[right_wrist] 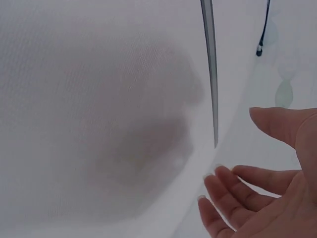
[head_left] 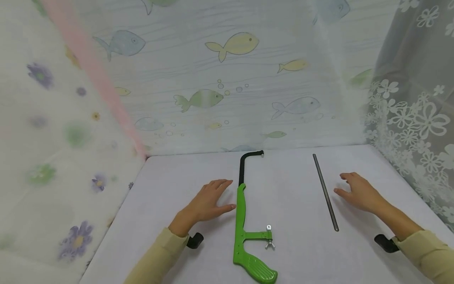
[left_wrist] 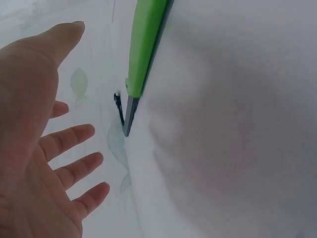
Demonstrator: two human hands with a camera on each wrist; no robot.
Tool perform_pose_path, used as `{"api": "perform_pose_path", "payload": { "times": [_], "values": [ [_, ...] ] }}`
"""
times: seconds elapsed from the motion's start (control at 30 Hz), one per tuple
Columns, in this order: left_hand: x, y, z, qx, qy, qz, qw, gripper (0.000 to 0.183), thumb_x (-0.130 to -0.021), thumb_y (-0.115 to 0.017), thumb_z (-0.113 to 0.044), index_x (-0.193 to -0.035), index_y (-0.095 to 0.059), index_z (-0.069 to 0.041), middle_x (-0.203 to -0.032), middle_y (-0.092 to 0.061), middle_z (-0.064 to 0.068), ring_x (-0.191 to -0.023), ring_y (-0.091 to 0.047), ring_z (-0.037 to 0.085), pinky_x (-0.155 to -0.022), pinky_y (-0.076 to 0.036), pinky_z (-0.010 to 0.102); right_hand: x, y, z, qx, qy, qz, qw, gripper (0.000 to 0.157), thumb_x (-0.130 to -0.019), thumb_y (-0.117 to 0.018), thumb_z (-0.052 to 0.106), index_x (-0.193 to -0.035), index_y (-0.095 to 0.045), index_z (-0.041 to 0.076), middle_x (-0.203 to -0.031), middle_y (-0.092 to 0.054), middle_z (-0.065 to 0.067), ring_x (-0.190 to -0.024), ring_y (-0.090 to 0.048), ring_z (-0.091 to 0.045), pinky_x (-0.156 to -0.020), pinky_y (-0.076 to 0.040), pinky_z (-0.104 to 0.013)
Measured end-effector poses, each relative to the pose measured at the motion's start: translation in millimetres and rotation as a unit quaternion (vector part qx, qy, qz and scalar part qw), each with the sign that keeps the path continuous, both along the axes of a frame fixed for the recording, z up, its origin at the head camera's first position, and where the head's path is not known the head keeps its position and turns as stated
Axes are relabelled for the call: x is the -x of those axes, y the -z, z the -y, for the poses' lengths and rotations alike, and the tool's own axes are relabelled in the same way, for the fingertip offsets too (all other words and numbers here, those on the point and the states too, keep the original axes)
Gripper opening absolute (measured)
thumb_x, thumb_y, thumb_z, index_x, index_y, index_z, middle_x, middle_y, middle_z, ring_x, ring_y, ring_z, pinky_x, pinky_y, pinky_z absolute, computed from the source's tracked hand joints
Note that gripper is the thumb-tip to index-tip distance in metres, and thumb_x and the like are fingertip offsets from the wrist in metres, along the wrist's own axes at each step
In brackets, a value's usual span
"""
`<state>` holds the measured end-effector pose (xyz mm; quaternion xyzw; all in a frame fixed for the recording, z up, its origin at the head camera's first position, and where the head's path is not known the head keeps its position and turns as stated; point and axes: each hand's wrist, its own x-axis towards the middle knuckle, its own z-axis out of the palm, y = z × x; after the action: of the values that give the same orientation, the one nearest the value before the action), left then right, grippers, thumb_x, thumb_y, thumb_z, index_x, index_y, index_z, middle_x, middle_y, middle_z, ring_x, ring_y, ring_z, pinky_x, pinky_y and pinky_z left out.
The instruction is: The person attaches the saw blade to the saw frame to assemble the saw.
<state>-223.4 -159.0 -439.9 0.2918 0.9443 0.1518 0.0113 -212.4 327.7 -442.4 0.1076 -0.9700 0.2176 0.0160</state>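
Note:
A green hacksaw frame (head_left: 240, 213) with a bent black front tube lies on the white table, its grip toward me. A wing nut (head_left: 270, 245) sits on its short side arm. My left hand (head_left: 207, 201) hovers just left of the frame, fingers spread and holding nothing. To the right lies a thin grey hacksaw blade (head_left: 325, 191), separate from the frame. Beside it my right hand (head_left: 360, 193) is held above the table with relaxed, slightly bent fingers and nothing in them. Both wrist views show a gap between the hand and the nearby frame (left_wrist: 147, 47) or blade (right_wrist: 212, 69).
The white cloth-covered table (head_left: 287, 197) ends at a fish-print curtain (head_left: 244, 79) at the back. A flowered sheet (head_left: 53, 138) hangs on the left, and lace (head_left: 415, 122) borders the right side. A black wrist mount (head_left: 195, 240) sits under each wrist.

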Motion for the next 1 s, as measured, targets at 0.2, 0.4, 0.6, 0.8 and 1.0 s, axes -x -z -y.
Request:
{"api": "perform_pose_path", "payload": {
  "times": [0.2, 0.4, 0.6, 0.8, 1.0],
  "values": [
    [-5.3, 1.1, -6.9, -0.033, 0.009, 0.046, 0.9984, 0.080, -0.095, -0.068, -0.053, -0.158, -0.037, -0.014, -0.154, -0.045, 0.010, -0.143, -0.041, 0.030, -0.115, -0.033, 0.051, -3.4, -4.4, 1.8, 0.033, 0.030, 0.045, 0.998, 0.052, -0.095, -0.070, 0.019, -0.120, -0.053, -0.024, -0.107, -0.063, -0.036, -0.100, -0.061, -0.051, -0.081, -0.051, -0.058],
    [-9.4, 4.8, -13.8, -0.055, 0.025, 0.076, 0.9953, 0.074, -0.095, -0.072, -0.046, -0.153, -0.043, -0.010, -0.148, -0.050, 0.008, -0.137, -0.046, 0.027, -0.111, -0.039, 0.048, -5.5, -6.4, 4.0, 0.048, 0.053, 0.090, 0.993, 0.051, -0.094, -0.072, 0.024, -0.115, -0.057, -0.021, -0.100, -0.065, -0.029, -0.095, -0.062, -0.045, -0.077, -0.052, -0.053],
    [-13.1, 6.2, -23.5, -0.057, 0.047, 0.090, 0.9932, 0.063, -0.093, -0.076, -0.039, -0.142, -0.053, -0.007, -0.137, -0.055, 0.005, -0.130, -0.050, 0.023, -0.108, -0.043, 0.043, -5.4, -3.6, 9.4, 0.056, 0.055, 0.112, 0.991, 0.043, -0.094, -0.072, 0.026, -0.104, -0.064, -0.015, -0.099, -0.066, -0.027, -0.091, -0.063, -0.041, -0.074, -0.052, -0.050],
    [-18.9, 8.3, -32.0, -0.042, 0.048, 0.100, 0.9930, 0.068, -0.089, -0.081, -0.041, -0.141, -0.055, -0.007, -0.129, -0.059, 0.002, -0.125, -0.052, 0.018, -0.107, -0.045, 0.038, -7.5, -1.4, 15.4, 0.062, 0.063, 0.114, 0.990, 0.034, -0.093, -0.071, 0.022, -0.097, -0.067, -0.011, -0.094, -0.066, -0.022, -0.086, -0.062, -0.034, -0.070, -0.051, -0.045],
    [-22.5, 15.7, -38.5, -0.036, 0.065, 0.101, 0.9921, 0.061, -0.088, -0.081, -0.043, -0.135, -0.062, -0.009, -0.120, -0.060, -0.004, -0.116, -0.051, 0.012, -0.103, -0.045, 0.031, -10.4, 1.2, 21.8, 0.068, 0.076, 0.120, 0.988, 0.030, -0.093, -0.070, 0.019, -0.094, -0.067, -0.011, -0.088, -0.065, -0.018, -0.081, -0.059, -0.030, -0.066, -0.049, -0.041]
  ]
}}
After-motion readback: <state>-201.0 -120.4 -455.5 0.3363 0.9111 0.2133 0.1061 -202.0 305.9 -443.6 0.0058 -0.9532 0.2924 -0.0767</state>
